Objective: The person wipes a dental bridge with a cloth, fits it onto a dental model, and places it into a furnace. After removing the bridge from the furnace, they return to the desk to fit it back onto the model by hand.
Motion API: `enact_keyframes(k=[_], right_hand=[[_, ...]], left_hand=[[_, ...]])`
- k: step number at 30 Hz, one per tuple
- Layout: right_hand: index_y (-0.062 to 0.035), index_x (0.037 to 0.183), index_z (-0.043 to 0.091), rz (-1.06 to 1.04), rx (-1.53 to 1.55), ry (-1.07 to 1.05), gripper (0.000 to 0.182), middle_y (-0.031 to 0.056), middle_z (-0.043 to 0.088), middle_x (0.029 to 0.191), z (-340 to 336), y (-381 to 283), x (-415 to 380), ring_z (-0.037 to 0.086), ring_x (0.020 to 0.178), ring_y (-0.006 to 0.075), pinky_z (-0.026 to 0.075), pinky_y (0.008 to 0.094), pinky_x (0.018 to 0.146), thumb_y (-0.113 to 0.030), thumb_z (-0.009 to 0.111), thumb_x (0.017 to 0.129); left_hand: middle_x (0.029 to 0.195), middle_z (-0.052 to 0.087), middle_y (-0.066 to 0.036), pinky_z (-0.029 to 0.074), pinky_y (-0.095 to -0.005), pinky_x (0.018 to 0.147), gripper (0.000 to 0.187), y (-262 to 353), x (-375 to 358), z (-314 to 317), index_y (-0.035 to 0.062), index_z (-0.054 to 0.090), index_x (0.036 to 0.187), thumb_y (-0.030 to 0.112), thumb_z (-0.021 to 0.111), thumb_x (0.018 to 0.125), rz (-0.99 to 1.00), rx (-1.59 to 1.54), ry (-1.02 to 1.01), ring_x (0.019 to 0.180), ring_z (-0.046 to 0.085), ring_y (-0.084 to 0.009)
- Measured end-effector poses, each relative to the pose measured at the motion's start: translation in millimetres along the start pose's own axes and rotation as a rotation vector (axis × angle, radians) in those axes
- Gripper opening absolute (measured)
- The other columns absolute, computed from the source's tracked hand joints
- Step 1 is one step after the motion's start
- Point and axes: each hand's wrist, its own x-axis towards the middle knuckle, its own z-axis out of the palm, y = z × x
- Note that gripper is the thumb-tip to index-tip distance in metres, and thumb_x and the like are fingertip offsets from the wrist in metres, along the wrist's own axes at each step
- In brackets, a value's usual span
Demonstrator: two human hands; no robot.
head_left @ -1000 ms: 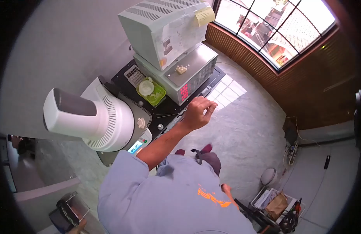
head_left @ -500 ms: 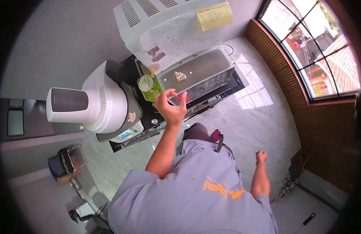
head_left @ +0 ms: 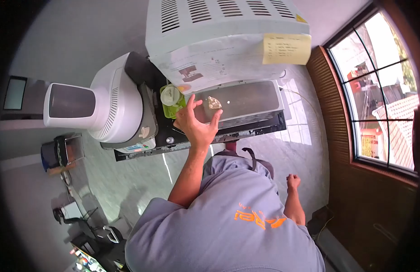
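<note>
My left hand (head_left: 198,127) reaches out over the front edge of a grey metal box-shaped machine part (head_left: 257,97). Its thumb and fingers are spread apart with nothing between them. Just beyond the thumb, a small whitish-tan, rough-surfaced lump (head_left: 213,103) lies on the flat grey top. A tiny white bit (head_left: 228,102) sits to the lump's right. Near the fingertips stands a green tray (head_left: 173,111) with a pale round container (head_left: 169,95) in it. My right hand (head_left: 293,182) hangs low at my side, fingers curled into a fist; anything inside is hidden.
A large vented machine cover (head_left: 223,27) bearing a paper sheet and a yellow note (head_left: 287,49) rises over the grey top. Left of it stands a rounded white device (head_left: 117,106). A small bottle (head_left: 170,140) stands on the black tabletop. A window (head_left: 378,86) is at right.
My left hand has come closer to the tan lump, its fingers opening wider. My view has turned, so the machine looks larger and more level. My right hand stays a fist.
</note>
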Motion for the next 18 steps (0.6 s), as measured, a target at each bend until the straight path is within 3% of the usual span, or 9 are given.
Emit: enact_keyframes(k=[1, 3, 6, 9, 15, 18], right_hand=[[0.0006, 0.08, 0.065, 0.074, 0.0, -0.025, 0.018, 0.009, 0.069, 0.071, -1.9, 10.3, -1.6, 0.064, 0.061, 0.0173, 0.052, 0.0338, 0.058, -0.016, 0.067, 0.088], [-0.0011, 0.081, 0.06, 0.253, 0.283, -0.006, 0.015, 0.01, 0.065, 0.068, -3.0, 41.7, 7.8, 0.06, 0.053, 0.0179, 0.046, 0.0314, 0.046, -0.013, 0.063, 0.089], [-0.0034, 0.08, 0.057, 0.405, 0.268, -0.039, 0.012, 0.0101, 0.061, 0.065, -18.1, 40.5, 9.2, 0.056, 0.049, 0.0166, 0.039, 0.0286, 0.04, -0.011, 0.059, 0.089], [-0.0039, 0.08, 0.056, 0.386, 0.266, -0.14, 0.01, 0.0096, 0.061, 0.065, -24.2, 36.7, 37.7, 0.054, 0.047, 0.0157, 0.038, 0.0286, 0.039, -0.009, 0.058, 0.088], [-0.0021, 0.082, 0.06, 0.173, 0.256, -0.064, 0.012, 0.0079, 0.064, 0.068, -17.5, -53.8, 73.7, 0.056, 0.051, 0.0139, 0.041, 0.0283, 0.043, -0.012, 0.061, 0.088], [-0.0011, 0.084, 0.062, 0.082, 0.2, -0.088, 0.015, 0.0077, 0.066, 0.07, -19.2, -93.6, 89.0, 0.058, 0.054, 0.0134, 0.044, 0.0284, 0.047, -0.015, 0.062, 0.09]], left_hand=[[0.113, 0.069, 0.001, 0.03, -0.0469, 0.097, 0.093, 0.3, 0.1, -0.6, 0.0104, 0.051, 0.144, 0.044, 0.093, 0.069, -0.009, 0.013, -0.01, 0.113, 0.052, -0.0245], [0.112, 0.068, 0.001, 0.03, -0.0464, 0.097, 0.095, 3.5, 0.5, -0.5, 0.01, 0.05, 0.146, 0.046, 0.093, 0.069, -0.028, 0.037, -0.023, 0.113, 0.051, -0.0243], [0.113, 0.068, 0.0, 0.03, -0.0456, 0.096, 0.097, 6.2, -1.0, 0.4, 0.0092, 0.049, 0.147, 0.048, 0.092, 0.069, -0.044, 0.063, -0.022, 0.114, 0.051, -0.0239], [0.112, 0.067, 0.0, 0.03, -0.0451, 0.096, 0.099, 9.0, -6.5, 8.1, 0.0083, 0.049, 0.147, 0.052, 0.091, 0.069, -0.033, 0.106, 0.006, 0.112, 0.05, -0.0245], [0.104, 0.064, 0.001, 0.029, -0.0474, 0.094, 0.1, 17.3, -8.4, 27.9, 0.0086, 0.05, 0.146, 0.058, 0.089, 0.068, -0.116, 0.187, 0.056, 0.108, 0.049, -0.0255], [0.103, 0.063, 0.002, 0.029, -0.0481, 0.094, 0.096, 21.4, -6.8, 32.2, 0.009, 0.05, 0.146, 0.053, 0.089, 0.071, -0.164, 0.212, 0.044, 0.108, 0.048, -0.0251]])
